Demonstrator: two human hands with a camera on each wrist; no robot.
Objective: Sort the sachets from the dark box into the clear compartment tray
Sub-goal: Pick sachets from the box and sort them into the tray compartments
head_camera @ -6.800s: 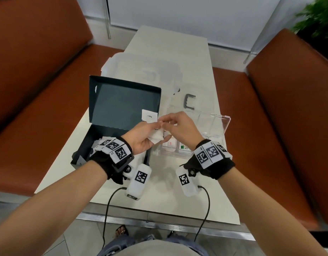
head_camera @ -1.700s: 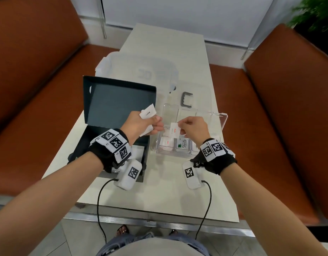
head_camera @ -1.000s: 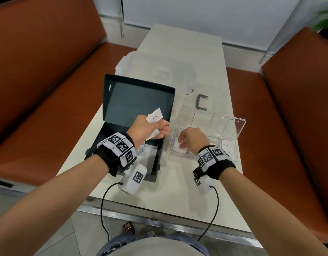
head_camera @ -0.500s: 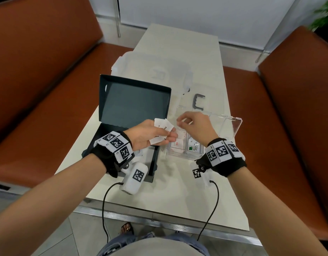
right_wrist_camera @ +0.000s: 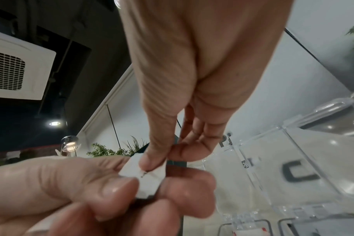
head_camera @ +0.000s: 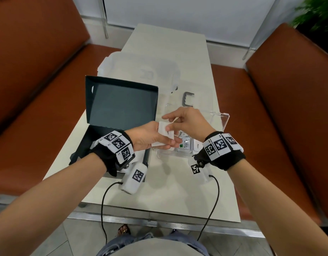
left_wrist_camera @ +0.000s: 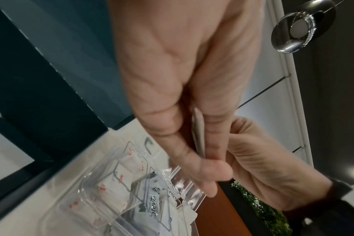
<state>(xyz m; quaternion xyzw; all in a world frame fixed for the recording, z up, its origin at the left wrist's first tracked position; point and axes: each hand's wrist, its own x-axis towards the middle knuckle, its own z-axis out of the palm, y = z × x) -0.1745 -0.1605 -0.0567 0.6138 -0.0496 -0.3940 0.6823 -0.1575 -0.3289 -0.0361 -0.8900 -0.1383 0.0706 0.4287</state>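
Observation:
My left hand (head_camera: 164,143) holds a small stack of white sachets (head_camera: 161,132) just over the gap between the dark box (head_camera: 87,143) and the clear compartment tray (head_camera: 170,154). My right hand (head_camera: 168,126) pinches the top sachet (right_wrist_camera: 148,174) between thumb and forefinger, seen close in the right wrist view. The left wrist view shows the stack edge-on (left_wrist_camera: 198,134) between my left fingers. In the tray's near compartments lie a Stevia sachet (head_camera: 185,145), white ones beside it, and red-printed ones (left_wrist_camera: 103,188). My arm hides most of the box's inside.
The box lid (head_camera: 122,102) stands upright behind the box. The tray's clear lid (head_camera: 221,120) is open at the right. A translucent plastic cover (head_camera: 141,71) and a grey U-shaped clip (head_camera: 188,98) lie farther back. Orange benches flank the narrow table (head_camera: 168,191).
My right hand has come up out of the tray's near compartments and across to my left hand, where it now pinches the top sachet. The left hand has shifted slightly right.

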